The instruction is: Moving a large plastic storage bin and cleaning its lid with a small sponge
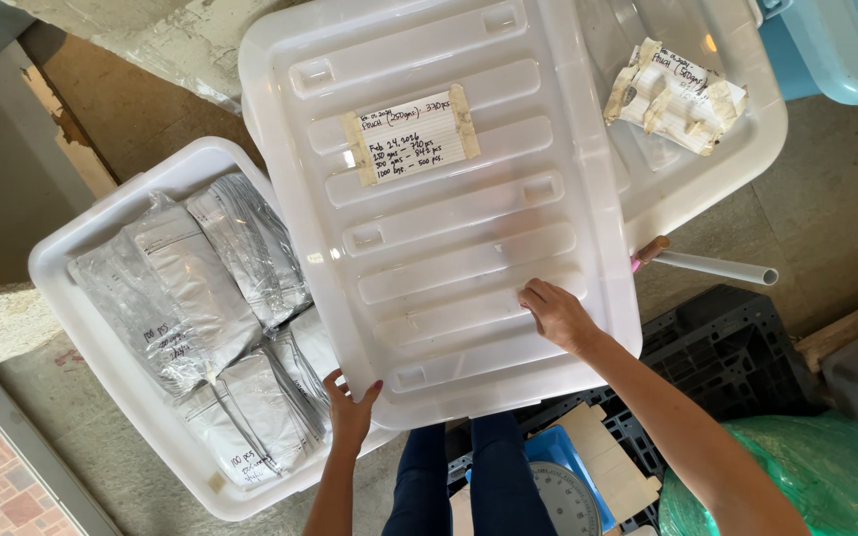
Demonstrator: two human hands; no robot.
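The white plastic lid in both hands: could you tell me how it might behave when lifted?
The white plastic lid is probably light, being thin and translucent. Its moulded ribs should limit flexing. Held by left hand and right hand near one edge, it may sag.

The lid (449, 208) is translucent white plastic, glossy and ribbed, with a taped paper label (411, 134). The bin (101, 347) is the same smooth plastic; its pouches (201, 298) are shiny silver foil. The crate (737, 337) is matt black plastic, the floor (826, 199) rough concrete.
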